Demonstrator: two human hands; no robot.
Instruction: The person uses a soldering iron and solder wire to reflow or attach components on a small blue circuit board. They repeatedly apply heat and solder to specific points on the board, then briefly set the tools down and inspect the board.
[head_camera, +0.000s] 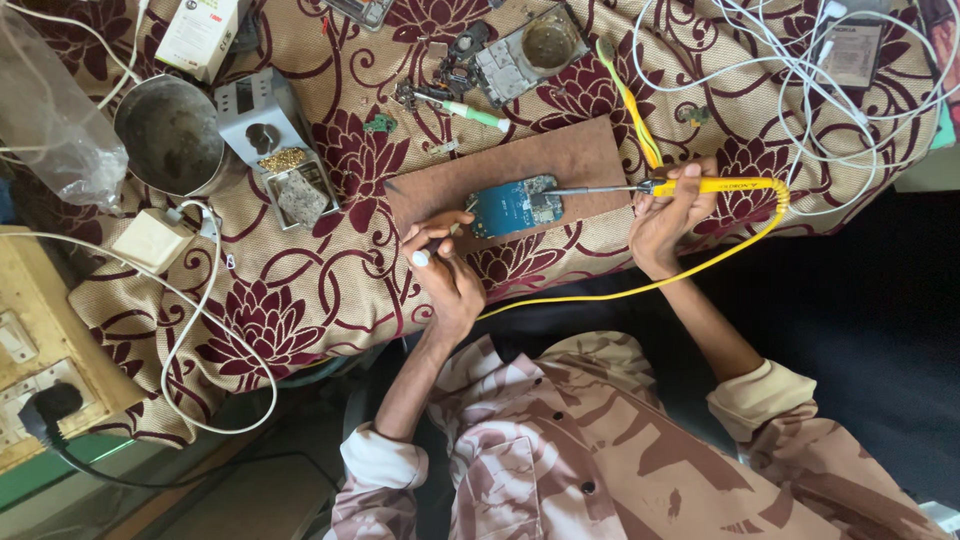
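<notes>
From the head camera, the right hand (668, 215) has its fingers clamped on a yellow soldering iron (700, 186), tip on the blue circuit board (513, 206) lying on a brown board (505, 170) atop the patterned worktop (330, 270). The left hand (445, 270) pinches what seems a thin tool (440, 240) beside the circuit board.

Desk (300, 290) covered in a tan cloth with maroon flower pattern. Directly on it: brown board (440, 180) at centre, carrying a blue circuit board (512, 206); metal cup (172, 135) at left; white adapter (152, 240) near it; tangled white cables (800, 70) at right; green-handled tool (470, 113) above the board.
</notes>
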